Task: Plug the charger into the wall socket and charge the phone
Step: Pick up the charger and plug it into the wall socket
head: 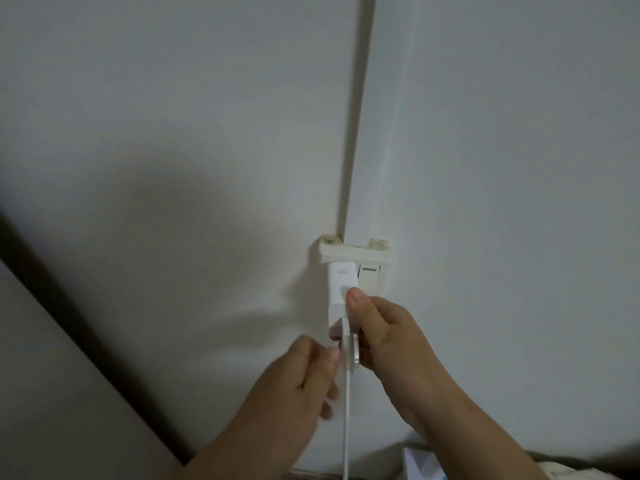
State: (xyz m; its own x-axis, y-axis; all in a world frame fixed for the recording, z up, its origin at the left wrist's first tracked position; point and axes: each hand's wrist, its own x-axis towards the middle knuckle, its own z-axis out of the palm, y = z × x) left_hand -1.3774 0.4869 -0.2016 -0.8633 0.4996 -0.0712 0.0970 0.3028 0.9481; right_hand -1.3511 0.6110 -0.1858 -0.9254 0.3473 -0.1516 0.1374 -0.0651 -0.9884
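Note:
A white charger [340, 289] sits in the wall socket box [356, 255], under the box's top rim. My right hand [384, 337] pinches the charger's lower end, thumb on its front face. From the charger's bottom a white cable [346, 427] hangs straight down past the frame's lower edge. My left hand [304, 379], blurred, has its fingers closed at the cable's connector [349, 351] just below the charger. No phone shows in the view.
A white rocker switch [370, 277] sits right of the charger on the same box. A cable conduit [360, 116] runs up the wall from the box. A dark edge [69, 289] slants across the lower left. A pale object [420, 462] lies at the bottom right.

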